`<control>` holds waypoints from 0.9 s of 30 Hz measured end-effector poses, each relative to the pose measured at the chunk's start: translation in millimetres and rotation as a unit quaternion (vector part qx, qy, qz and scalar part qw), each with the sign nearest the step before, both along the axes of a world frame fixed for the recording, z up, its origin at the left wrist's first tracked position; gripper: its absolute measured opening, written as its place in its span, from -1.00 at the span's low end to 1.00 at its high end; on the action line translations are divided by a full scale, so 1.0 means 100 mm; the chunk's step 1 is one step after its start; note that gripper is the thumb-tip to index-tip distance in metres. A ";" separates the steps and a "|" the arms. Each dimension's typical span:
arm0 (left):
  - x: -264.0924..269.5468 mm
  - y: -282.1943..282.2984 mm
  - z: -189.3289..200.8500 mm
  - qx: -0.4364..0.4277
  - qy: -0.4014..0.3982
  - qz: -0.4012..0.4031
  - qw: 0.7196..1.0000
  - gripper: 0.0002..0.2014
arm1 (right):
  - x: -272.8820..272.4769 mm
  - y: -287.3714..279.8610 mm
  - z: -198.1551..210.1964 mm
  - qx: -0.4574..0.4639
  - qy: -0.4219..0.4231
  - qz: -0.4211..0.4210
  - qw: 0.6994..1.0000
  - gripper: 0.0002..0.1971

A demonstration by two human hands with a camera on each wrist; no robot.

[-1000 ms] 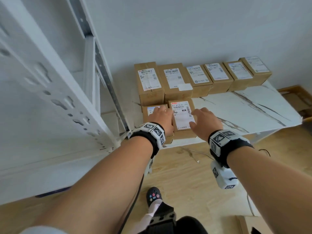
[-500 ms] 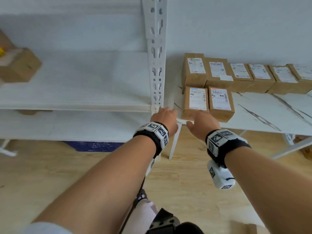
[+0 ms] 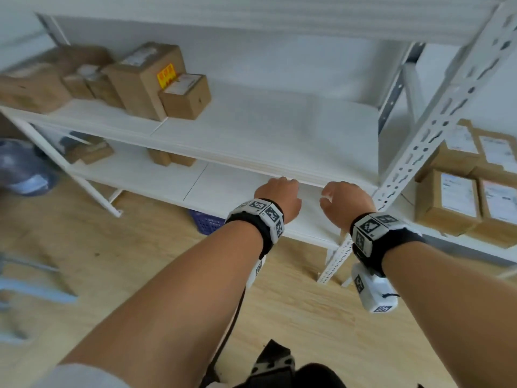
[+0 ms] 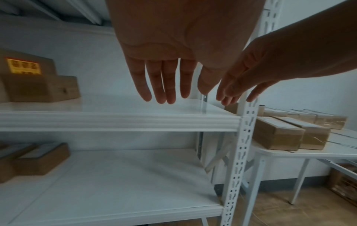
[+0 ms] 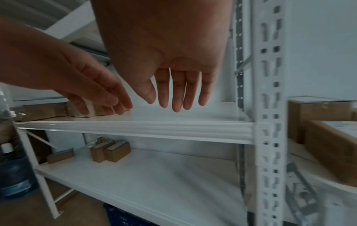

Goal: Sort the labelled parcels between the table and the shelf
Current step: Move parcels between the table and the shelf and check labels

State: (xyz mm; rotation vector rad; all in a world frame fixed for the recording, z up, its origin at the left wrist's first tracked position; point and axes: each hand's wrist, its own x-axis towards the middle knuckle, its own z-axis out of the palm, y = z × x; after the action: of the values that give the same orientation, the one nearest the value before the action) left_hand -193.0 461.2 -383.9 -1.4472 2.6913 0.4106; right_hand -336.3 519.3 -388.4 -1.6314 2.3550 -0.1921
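Both hands hover empty in front of the white shelf, side by side near its middle board's front edge. My left hand has straight fingers and holds nothing. Beside it my right hand is open too, its fingers hanging straight. Labelled brown parcels lie on the white table to the right of the shelf post. More brown parcels stand at the left of the middle shelf board, and a few small ones sit on the board below.
A large water bottle stands on the wooden floor at the left. A blue crate sits under the lowest board. The right half of both shelf boards is bare. A cardboard box lies under the table.
Both hands have let go of the parcels on the table and moved left, to the front of the shelf. My view has swung left with them.
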 end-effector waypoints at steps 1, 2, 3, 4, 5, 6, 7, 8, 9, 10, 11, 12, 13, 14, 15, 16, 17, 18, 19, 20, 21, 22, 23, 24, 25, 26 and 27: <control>0.20 -0.08 0.00 -0.001 0.002 0.005 1.000 -0.65 | 0.20 -0.11 0.00 0.002 0.001 0.006 1.000 -0.70; 0.40 -0.17 0.01 -0.001 0.005 0.012 1.000 -0.64 | 0.40 -0.23 0.01 0.003 0.001 0.013 1.000 -0.70; 0.57 -0.25 0.02 0.000 0.005 0.018 1.000 -0.64 | 0.57 -0.33 0.02 0.005 0.001 0.019 1.000 -0.69; 0.79 -0.35 0.02 0.001 0.006 0.026 1.000 -0.63 | 0.78 -0.45 0.03 0.005 0.003 0.027 1.000 -0.69; 1.00 -0.45 0.02 0.002 0.005 0.032 0.999 -0.62 | 0.99 -0.57 0.04 0.003 0.006 0.036 0.999 -0.69; 1.20 -0.55 0.03 0.001 0.003 0.037 0.999 -0.61 | 1.18 -0.69 0.05 -0.002 0.009 0.044 0.999 -0.68; 1.40 -0.65 0.04 -0.002 0.001 0.041 0.999 -0.61 | 1.37 -0.80 0.07 -0.006 0.010 0.050 0.999 -0.68; 1.60 -0.76 0.07 -0.005 0.000 0.046 0.999 -0.61 | 1.55 -0.91 0.09 -0.009 0.009 0.055 0.998 -0.69; 1.80 -0.86 0.11 -0.007 0.002 0.051 0.999 -0.60 | 1.74 -1.01 0.12 -0.012 0.007 0.059 0.998 -0.69; 2.00 -0.96 0.15 -0.010 0.006 0.057 0.998 -0.60 | 1.91 -1.11 0.15 -0.015 0.006 0.063 0.998 -0.69; 2.18 -1.07 0.20 -0.013 0.010 0.066 0.998 -0.60 | 2.08 -1.22 0.20 -0.018 0.006 0.068 0.997 -0.69; 2.36 -1.16 0.25 -0.015 0.014 0.076 0.997 -0.60 | 2.24 -1.32 0.25 -0.023 0.007 0.074 0.997 -0.69; 2.53 -1.26 0.30 -0.018 0.018 0.086 0.996 -0.60 | 2.39 -1.42 0.32 -0.030 0.008 0.080 0.996 -0.69; 2.68 -1.35 0.35 -0.023 0.023 0.095 0.995 -0.60 | 2.53 -1.53 0.38 -0.040 0.008 0.085 0.996 -0.70; 2.83 -1.44 0.41 -0.031 0.028 0.103 0.994 -0.59 | 2.67 -1.63 0.45 -0.050 0.009 0.090 0.995 -0.70; 2.96 -1.52 0.46 -0.037 0.033 0.110 0.993 -0.59 | 2.81 -1.74 0.52 -0.059 0.010 0.096 0.994 -0.70; 3.09 -1.61 0.50 -0.041 0.038 0.117 0.992 -0.58 | 2.94 -1.84 0.57 -0.065 0.011 0.103 0.993 -0.70; 3.20 -1.69 0.55 -0.044 0.044 0.124 0.990 -0.57 | 3.07 -1.95 0.62 -0.069 0.012 0.110 0.991 -0.70; 3.31 -1.77 0.58 -0.045 0.049 0.130 0.989 -0.56 | 3.20 -2.04 0.66 -0.072 0.012 0.117 0.991 -0.70; 3.41 -1.86 0.61 -0.047 0.051 0.136 0.988 -0.55 | 3.32 -2.14 0.70 -0.075 0.010 0.123 0.989 -0.69; 3.51 -1.96 0.63 -0.051 0.052 0.141 0.987 -0.55 | 3.44 -2.24 0.72 -0.077 0.009 0.131 0.988 -0.69; 3.61 -2.05 0.65 -0.055 0.053 0.145 0.986 -0.56 | 3.56 -2.34 0.73 -0.079 0.010 0.137 0.987 -0.69; 3.70 -2.15 0.69 -0.060 0.054 0.149 0.986 -0.56 | 3.66 -2.45 0.75 -0.083 0.011 0.143 0.986 -0.70; 3.79 -2.25 0.73 -0.066 0.053 0.151 0.985 -0.57 | 3.76 -2.56 0.79 -0.088 0.011 0.147 0.985 -0.70; 3.87 -2.36 0.77 -0.076 0.053 0.152 0.984 -0.58 | 3.86 -2.69 0.83 -0.095 0.011 0.150 0.984 -0.70; 3.97 -2.48 0.83 -0.090 0.052 0.153 0.983 -0.61 | 3.95 -2.82 0.88 -0.105 0.009 0.150 0.983 -0.70; 4.06 -2.61 0.89 -0.104 0.051 0.153 0.981 -0.63 | 4.04 -2.97 0.95 -0.114 0.012 0.150 0.982 -0.70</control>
State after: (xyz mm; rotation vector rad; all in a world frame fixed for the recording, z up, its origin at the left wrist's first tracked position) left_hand 212.8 199.7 -294.7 -1.9609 2.6593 0.2266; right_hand 68.1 222.2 -293.9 -2.0813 2.1316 -0.3937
